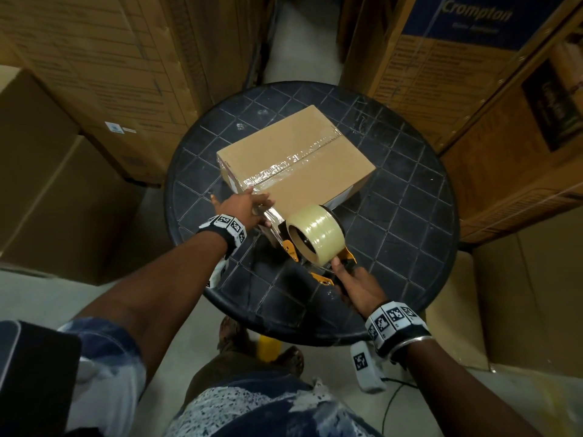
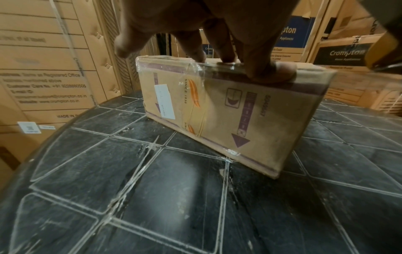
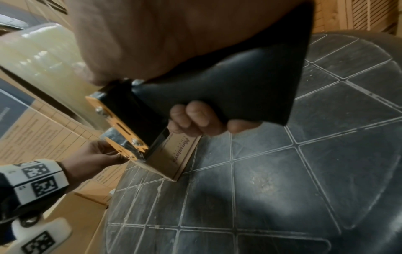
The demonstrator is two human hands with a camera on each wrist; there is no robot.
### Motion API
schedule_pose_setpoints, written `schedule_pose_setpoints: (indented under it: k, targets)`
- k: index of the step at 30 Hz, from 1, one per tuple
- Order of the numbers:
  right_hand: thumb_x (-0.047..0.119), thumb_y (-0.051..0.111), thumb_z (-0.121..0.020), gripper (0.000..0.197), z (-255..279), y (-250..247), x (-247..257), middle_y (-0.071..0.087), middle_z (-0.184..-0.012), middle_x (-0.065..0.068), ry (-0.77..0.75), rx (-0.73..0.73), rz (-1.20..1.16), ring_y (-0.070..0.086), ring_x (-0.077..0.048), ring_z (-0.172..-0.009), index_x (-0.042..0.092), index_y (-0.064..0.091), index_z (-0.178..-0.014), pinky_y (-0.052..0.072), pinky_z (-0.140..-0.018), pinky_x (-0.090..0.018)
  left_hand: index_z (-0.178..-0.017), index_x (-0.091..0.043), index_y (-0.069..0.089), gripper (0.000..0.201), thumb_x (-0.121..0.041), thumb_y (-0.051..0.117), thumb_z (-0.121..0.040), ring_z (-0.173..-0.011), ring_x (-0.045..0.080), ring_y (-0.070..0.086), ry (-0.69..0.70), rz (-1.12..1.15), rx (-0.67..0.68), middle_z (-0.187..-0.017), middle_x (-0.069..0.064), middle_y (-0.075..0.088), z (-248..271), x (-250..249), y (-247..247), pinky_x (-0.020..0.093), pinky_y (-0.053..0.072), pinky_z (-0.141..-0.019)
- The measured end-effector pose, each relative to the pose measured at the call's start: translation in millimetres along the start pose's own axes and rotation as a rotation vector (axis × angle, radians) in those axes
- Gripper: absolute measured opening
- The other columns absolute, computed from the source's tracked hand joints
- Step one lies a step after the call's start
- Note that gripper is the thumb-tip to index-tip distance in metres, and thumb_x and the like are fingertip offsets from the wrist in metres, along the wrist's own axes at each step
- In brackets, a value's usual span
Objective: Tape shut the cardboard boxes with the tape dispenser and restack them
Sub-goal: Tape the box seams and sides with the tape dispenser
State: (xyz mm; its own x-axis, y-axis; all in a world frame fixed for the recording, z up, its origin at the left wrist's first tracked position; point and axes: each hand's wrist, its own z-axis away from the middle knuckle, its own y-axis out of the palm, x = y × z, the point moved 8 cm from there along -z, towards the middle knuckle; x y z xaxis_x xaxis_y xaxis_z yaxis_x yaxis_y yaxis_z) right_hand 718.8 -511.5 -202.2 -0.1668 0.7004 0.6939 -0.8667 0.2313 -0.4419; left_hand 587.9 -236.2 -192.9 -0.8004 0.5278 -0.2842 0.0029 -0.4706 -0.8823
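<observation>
A small brown cardboard box (image 1: 296,159) lies on a round black table (image 1: 410,222), with clear tape running along its top seam. My left hand (image 1: 249,203) presses its fingers (image 2: 272,72) on the taped near top edge of the box (image 2: 239,116). My right hand (image 1: 356,282) grips the black handle (image 3: 239,89) of an orange tape dispenser (image 1: 315,238), which carries a large roll of clear tape (image 3: 39,56). The dispenser's front sits at the box's near edge, close to my left hand (image 3: 93,158). A strip of tape stretches from the dispenser to the box.
Tall printed cartons (image 1: 104,74) stand behind the table on the left, and more cartons (image 1: 457,58) on the right. Plain brown boxes (image 1: 47,184) sit on the floor at the left, another (image 1: 530,294) at the right. A narrow floor gap (image 1: 299,36) runs between the stacks.
</observation>
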Motion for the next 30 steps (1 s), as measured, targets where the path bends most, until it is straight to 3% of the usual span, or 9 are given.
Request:
schedule_pose_setpoints:
  k: [4,9,13,15,19,22,24,28,30]
  targets:
    - [0.087,0.036,-0.079,0.078,4,-2,-3,0.059,-0.058,-0.001,-0.011,0.003,0.010,0.056,-0.015,-0.054,0.013,0.061,-0.070,0.047,-0.064,-0.031,-0.142,-0.050,0.040,0.048,-0.044,0.055,-0.097,-0.145,0.028,0.032,-0.017,0.015,0.001,-0.162,-0.011,0.017,3,-1,2,0.077,-0.003,-0.108]
    - [0.094,0.035,-0.069,0.081,6,-7,-8,0.060,-0.059,-0.002,-0.025,-0.026,0.070,0.059,-0.017,-0.058,0.016,0.059,-0.067,0.048,-0.070,-0.034,-0.141,-0.050,0.042,0.057,-0.042,0.066,-0.090,-0.144,0.032,0.032,-0.015,0.037,0.022,-0.163,-0.005,0.018,3,-4,1,0.078,-0.003,-0.107]
    - [0.113,0.031,-0.047,0.104,2,-5,-14,0.060,-0.060,-0.002,-0.016,-0.033,0.023,0.059,-0.018,-0.059,0.016,0.060,-0.072,0.048,-0.066,-0.033,-0.137,-0.055,0.042,0.050,-0.043,0.062,-0.093,-0.150,0.036,0.010,0.189,-0.054,0.096,-0.163,-0.008,0.018,7,-26,5,0.080,-0.003,-0.104]
    - [0.114,0.032,-0.042,0.108,0,-4,-20,0.060,-0.059,-0.002,-0.006,-0.033,0.001,0.058,-0.018,-0.058,0.015,0.061,-0.073,0.047,-0.066,-0.034,-0.136,-0.061,0.041,0.043,-0.043,0.050,-0.098,-0.149,0.043,0.000,0.267,-0.170,0.159,-0.165,-0.007,0.002,12,-40,10,0.079,-0.004,-0.105]
    - [0.114,0.035,-0.045,0.108,-1,-3,-32,0.059,-0.060,-0.003,-0.012,-0.041,-0.038,0.056,-0.018,-0.057,0.013,0.062,-0.075,0.046,-0.066,-0.036,-0.137,-0.067,0.033,0.043,-0.062,0.041,-0.095,-0.145,0.052,-0.008,0.271,-0.311,0.229,-0.161,-0.007,-0.026,10,-56,22,0.080,-0.003,-0.105]
    - [0.113,0.036,-0.044,0.108,1,-5,-40,0.059,-0.061,-0.003,0.002,-0.053,-0.051,0.055,-0.018,-0.057,0.013,0.062,-0.076,0.045,-0.064,-0.033,-0.139,-0.069,0.022,0.057,-0.057,0.053,-0.093,-0.144,0.050,-0.017,0.318,-0.455,0.227,-0.156,-0.007,-0.036,6,-66,38,0.082,-0.001,-0.102]
    - [0.109,0.040,-0.050,0.105,1,-6,-42,0.060,-0.062,-0.004,-0.003,-0.044,-0.062,0.054,-0.018,-0.056,0.011,0.063,-0.077,0.044,-0.063,-0.031,-0.141,-0.063,0.027,0.059,-0.050,0.058,-0.093,-0.144,0.046,-0.024,0.330,-0.470,0.260,-0.154,-0.012,-0.038,5,-71,48,0.081,-0.003,-0.102]
    - [0.093,0.048,-0.077,0.099,0,-8,-50,0.066,-0.066,-0.007,-0.002,-0.029,-0.063,0.059,-0.015,-0.057,-0.003,0.069,-0.087,0.046,-0.068,-0.032,-0.142,-0.056,0.036,0.056,-0.051,0.059,-0.091,-0.143,0.045,-0.025,0.324,-0.398,0.315,-0.157,-0.012,-0.033,7,-77,53,0.080,-0.002,-0.105]
    - [0.082,0.043,-0.079,0.086,0,-8,-49,0.065,-0.064,-0.006,0.004,-0.013,-0.039,0.059,-0.012,-0.054,-0.001,0.069,-0.081,0.046,-0.069,-0.031,-0.142,-0.053,0.039,0.056,-0.046,0.062,-0.091,-0.143,0.045,-0.026,0.306,-0.389,0.325,-0.158,-0.011,-0.031,8,-78,53,0.079,-0.001,-0.105]
